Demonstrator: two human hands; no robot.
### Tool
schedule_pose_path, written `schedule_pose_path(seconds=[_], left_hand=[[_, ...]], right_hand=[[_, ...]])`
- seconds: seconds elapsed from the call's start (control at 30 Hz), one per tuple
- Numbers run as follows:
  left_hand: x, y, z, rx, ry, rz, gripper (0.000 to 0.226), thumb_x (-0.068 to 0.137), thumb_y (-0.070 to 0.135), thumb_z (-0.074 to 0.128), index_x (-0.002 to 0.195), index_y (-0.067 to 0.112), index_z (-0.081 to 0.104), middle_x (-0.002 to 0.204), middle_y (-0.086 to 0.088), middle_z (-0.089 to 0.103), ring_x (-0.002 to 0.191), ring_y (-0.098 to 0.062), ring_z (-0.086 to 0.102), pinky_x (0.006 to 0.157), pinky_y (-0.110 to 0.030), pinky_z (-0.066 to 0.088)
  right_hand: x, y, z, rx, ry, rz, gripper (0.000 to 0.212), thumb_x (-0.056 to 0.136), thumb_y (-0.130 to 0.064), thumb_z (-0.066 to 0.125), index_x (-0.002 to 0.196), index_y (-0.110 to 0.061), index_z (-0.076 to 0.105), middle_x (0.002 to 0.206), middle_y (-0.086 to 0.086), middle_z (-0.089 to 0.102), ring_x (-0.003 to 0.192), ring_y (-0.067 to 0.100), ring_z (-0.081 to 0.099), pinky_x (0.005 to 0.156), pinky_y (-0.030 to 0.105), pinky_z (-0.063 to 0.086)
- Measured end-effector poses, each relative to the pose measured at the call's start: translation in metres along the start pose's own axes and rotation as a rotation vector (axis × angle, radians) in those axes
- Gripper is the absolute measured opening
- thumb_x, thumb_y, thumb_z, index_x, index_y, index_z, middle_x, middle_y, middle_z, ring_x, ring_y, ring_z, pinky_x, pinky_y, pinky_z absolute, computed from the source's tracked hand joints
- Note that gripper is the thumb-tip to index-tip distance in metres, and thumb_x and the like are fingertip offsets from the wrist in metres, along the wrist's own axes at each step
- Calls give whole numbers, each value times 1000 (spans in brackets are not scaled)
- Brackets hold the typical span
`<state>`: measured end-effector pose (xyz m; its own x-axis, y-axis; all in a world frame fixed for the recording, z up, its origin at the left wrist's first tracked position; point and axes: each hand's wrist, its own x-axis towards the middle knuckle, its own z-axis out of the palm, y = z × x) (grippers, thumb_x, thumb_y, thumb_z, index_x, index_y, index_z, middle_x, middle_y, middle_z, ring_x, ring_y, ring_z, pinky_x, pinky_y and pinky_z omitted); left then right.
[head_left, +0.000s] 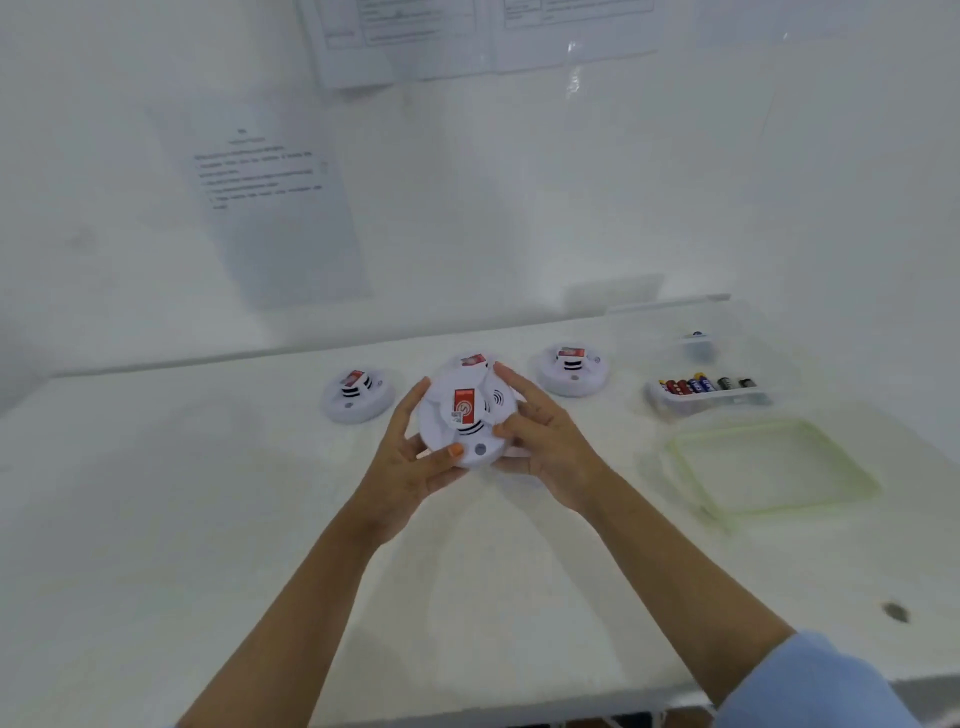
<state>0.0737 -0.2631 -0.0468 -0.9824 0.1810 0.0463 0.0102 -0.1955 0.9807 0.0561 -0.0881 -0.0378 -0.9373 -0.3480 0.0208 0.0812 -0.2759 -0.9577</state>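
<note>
White bench (208, 467) lies before you, with paper sheets (270, 197) on the wall (519, 208) behind. Your left hand (410, 462) and right hand (545, 441) clasp opposite sides of one smoke detector (467, 415), which is tilted toward you over the bench's middle. A left detector (357, 397) and a right detector (571, 370) flank it, and batteries (696, 385) sit in a clear tub (701, 404) to the right.

Four smoke detectors, left detector (358, 397), centre detector (465, 415), part-hidden detector (472, 359) just behind it, right detector (571, 370), one clear tub (769, 358) far right, batteries (701, 385) inside too blurred to count, one green-rimmed lid (774, 470) near right
</note>
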Motion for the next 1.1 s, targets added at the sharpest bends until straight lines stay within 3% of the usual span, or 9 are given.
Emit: schedule_pose_path(seconds=[0.13,0.27,0.4,0.5,0.6,0.73,0.83,1.0,1.1], left_hand=[[-19,-1,-61,36,-31,-75,77,74,1,72,132,41,39,125,5,61,110,-19,62,78,-32,57],[-25,-5,-90,109,-48,-100,73,66,14,76,121,47,44,116,20,64,108,-7,62,80,-27,56],[-21,-10,-108,134,19,-78,65,82,-1,65,125,42,42,108,21,67,100,-1,64,75,-22,55],[-15,-11,-118,130,37,-73,68,80,1,68,126,43,41,111,18,65,101,-3,64,75,-22,55],[-11,-10,-124,119,19,-85,67,80,0,67,125,44,42,113,18,65,103,-4,63,76,-23,55],[-4,-11,-129,44,-4,-109,65,83,-5,59,127,41,42,120,14,59,107,-8,62,78,-26,56],[-3,-12,-130,29,1,-109,65,83,-6,59,127,39,43,117,16,60,103,-7,64,76,-26,57],[-4,-13,-130,8,-17,-100,63,82,-8,58,122,40,47,114,16,63,104,-10,64,76,-27,57],[-4,-13,-131,-13,-16,-106,66,82,-7,59,128,38,43,121,11,59,110,-14,60,80,-30,57]], right_hand=[[1,37,51,-97,13,35,76,76,2,69,126,-48,41,130,-4,51,108,15,59,80,36,57],[8,55,78,-91,64,28,68,75,7,67,121,-39,47,126,10,54,100,21,61,70,34,59],[23,67,93,-134,104,-14,60,75,7,67,115,-34,49,122,10,55,95,20,59,61,29,58],[35,71,100,-248,156,-82,67,63,-15,77,122,-25,48,117,-1,58,103,17,57,68,28,58],[42,75,103,-279,185,-107,83,49,-34,72,126,-17,48,112,-9,59,102,10,58,76,27,56],[47,78,102,-299,198,-92,71,55,-22,74,122,-25,49,124,8,58,115,27,55,85,47,54],[48,79,102,-311,206,-95,69,59,-18,74,123,-25,49,125,10,58,115,28,56,85,50,54],[47,81,101,-301,191,-97,65,65,-9,70,124,-24,48,117,8,59,100,19,59,65,33,59],[48,82,100,-308,189,-111,62,73,1,71,124,-23,47,117,7,58,99,18,59,65,34,59]])
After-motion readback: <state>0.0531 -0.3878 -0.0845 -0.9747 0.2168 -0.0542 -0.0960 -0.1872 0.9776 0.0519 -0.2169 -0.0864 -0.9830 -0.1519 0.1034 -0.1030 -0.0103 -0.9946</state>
